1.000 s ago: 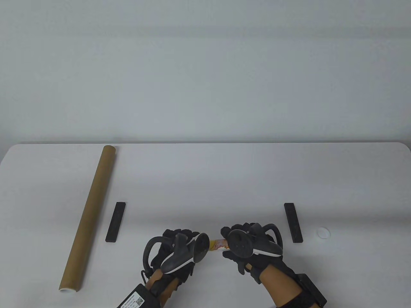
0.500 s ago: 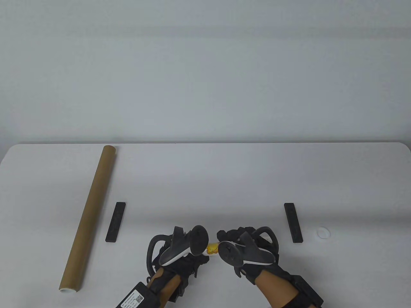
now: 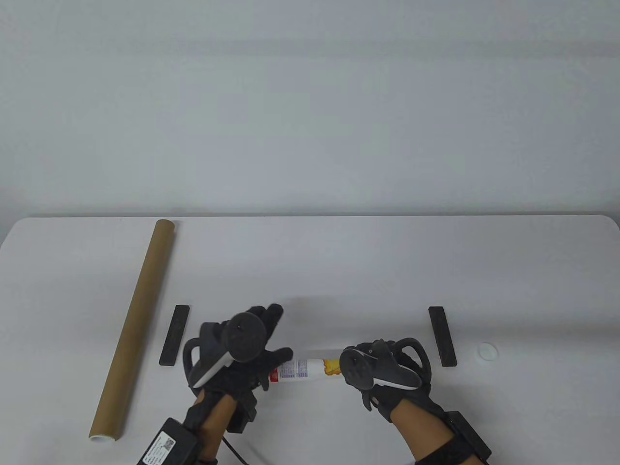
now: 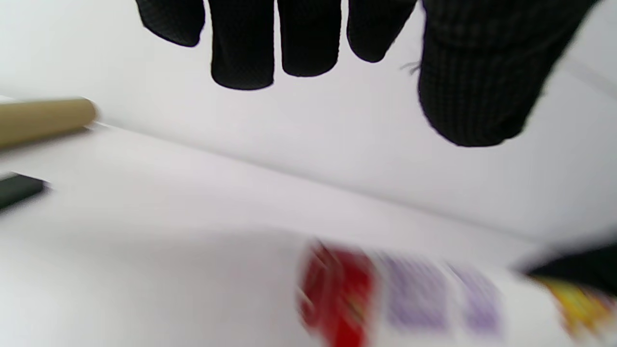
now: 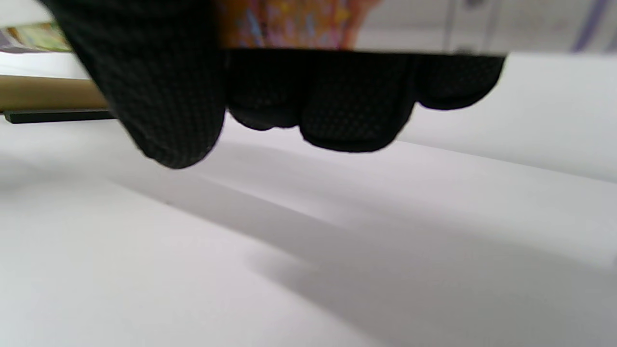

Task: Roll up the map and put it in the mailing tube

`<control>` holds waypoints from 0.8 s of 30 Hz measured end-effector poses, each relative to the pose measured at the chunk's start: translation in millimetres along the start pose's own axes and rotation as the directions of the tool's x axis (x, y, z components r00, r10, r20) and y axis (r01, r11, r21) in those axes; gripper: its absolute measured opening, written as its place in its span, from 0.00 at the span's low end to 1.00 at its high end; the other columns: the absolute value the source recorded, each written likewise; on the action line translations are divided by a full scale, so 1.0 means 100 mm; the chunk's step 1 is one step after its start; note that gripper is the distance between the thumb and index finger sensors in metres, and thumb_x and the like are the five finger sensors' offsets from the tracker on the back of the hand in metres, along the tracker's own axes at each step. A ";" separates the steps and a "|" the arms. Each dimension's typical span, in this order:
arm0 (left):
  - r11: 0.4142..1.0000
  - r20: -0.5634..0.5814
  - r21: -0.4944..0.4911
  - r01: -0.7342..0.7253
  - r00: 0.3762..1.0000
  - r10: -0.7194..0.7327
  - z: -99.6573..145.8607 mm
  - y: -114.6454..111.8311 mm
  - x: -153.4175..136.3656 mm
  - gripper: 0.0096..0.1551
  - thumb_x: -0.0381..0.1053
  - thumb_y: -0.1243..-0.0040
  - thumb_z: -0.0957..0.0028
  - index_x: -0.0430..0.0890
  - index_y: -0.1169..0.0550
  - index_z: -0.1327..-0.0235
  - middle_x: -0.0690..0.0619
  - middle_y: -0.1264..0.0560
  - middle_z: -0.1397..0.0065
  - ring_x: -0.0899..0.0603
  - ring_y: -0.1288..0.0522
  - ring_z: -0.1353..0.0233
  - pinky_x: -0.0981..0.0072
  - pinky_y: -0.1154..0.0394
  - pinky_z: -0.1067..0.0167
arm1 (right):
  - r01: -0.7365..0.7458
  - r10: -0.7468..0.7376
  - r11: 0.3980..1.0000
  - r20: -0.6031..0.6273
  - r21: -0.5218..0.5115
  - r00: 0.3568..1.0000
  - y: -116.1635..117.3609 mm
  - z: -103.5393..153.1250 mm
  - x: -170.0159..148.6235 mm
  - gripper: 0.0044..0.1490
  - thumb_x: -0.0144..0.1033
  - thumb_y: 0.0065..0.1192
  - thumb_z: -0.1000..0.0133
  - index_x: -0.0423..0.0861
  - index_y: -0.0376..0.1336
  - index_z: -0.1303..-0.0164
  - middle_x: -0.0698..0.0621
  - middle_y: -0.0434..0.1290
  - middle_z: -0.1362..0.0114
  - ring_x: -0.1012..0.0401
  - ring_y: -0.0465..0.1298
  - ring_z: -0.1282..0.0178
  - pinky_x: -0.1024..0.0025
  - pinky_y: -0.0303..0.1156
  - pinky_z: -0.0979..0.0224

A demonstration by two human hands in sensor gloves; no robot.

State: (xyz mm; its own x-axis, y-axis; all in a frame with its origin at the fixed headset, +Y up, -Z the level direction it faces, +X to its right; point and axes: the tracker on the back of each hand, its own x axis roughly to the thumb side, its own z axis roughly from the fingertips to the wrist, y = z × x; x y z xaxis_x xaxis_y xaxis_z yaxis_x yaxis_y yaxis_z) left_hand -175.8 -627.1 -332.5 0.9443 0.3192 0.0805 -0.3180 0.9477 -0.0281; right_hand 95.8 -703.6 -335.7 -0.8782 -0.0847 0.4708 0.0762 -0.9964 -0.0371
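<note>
print on rolled map (image 3: pixel 300 369), illegible

You are in a plain test room, like a lab. A bare white table (image 3: pixel 339 271) stands against a blank grey wall (image 3: pixel 310 106). Two black bars (image 3: pixel 175 335) lie on it like markers.

2 black bars (image 3: pixel 175 335) flank bare tabletop (image 3: pixel 310 271).

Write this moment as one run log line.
map: rolled | right hand: grips it | left hand: open | mailing tube: on table
</note>
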 end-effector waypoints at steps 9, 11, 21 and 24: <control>0.990 -0.505 0.121 -0.066 0.855 0.119 -0.13 0.37 -1.49 0.54 0.70 0.27 0.59 0.66 0.44 0.24 0.55 0.45 0.15 0.34 0.40 0.15 0.42 0.39 0.21 | 0.026 -0.026 1.000 -0.015 -0.001 1.000 -0.01 0.01 -0.06 0.35 0.48 0.82 0.51 0.44 0.73 0.37 0.52 0.81 0.51 0.54 0.84 0.55 0.46 0.76 0.40; 0.993 -0.596 0.090 -0.075 0.795 0.114 -0.15 0.29 -1.75 0.55 0.69 0.27 0.59 0.65 0.46 0.24 0.53 0.46 0.15 0.33 0.42 0.15 0.42 0.39 0.22 | 0.030 -0.030 1.000 -0.020 0.000 0.999 -0.01 0.01 -0.07 0.35 0.48 0.82 0.52 0.44 0.73 0.37 0.53 0.81 0.51 0.54 0.84 0.56 0.46 0.76 0.40; 0.991 -0.790 -0.095 -0.096 0.613 -0.016 -0.18 -0.38 -2.38 0.56 0.70 0.28 0.57 0.62 0.48 0.23 0.51 0.44 0.16 0.33 0.38 0.17 0.43 0.35 0.24 | 0.043 -0.043 0.999 -0.023 0.010 0.999 0.00 0.01 -0.09 0.35 0.48 0.82 0.51 0.44 0.73 0.37 0.52 0.81 0.51 0.54 0.84 0.56 0.46 0.76 0.40; 0.989 -0.805 -0.124 -0.085 0.591 -0.050 -0.20 -0.48 -2.41 0.55 0.67 0.28 0.56 0.62 0.49 0.24 0.51 0.43 0.17 0.34 0.36 0.18 0.45 0.34 0.24 | 0.045 -0.045 0.999 -0.022 0.016 0.999 0.00 0.00 -0.08 0.35 0.48 0.82 0.51 0.44 0.73 0.37 0.52 0.81 0.51 0.54 0.84 0.56 0.46 0.76 0.40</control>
State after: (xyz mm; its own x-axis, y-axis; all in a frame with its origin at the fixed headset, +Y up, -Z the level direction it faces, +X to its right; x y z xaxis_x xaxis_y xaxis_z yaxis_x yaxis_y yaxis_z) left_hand -386.5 -749.4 -370.9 0.6424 0.1402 -0.7535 -0.3840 0.9097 -0.1582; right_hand 103.1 -703.1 -339.0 -0.8908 -0.0399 0.4526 0.0439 -0.9990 -0.0017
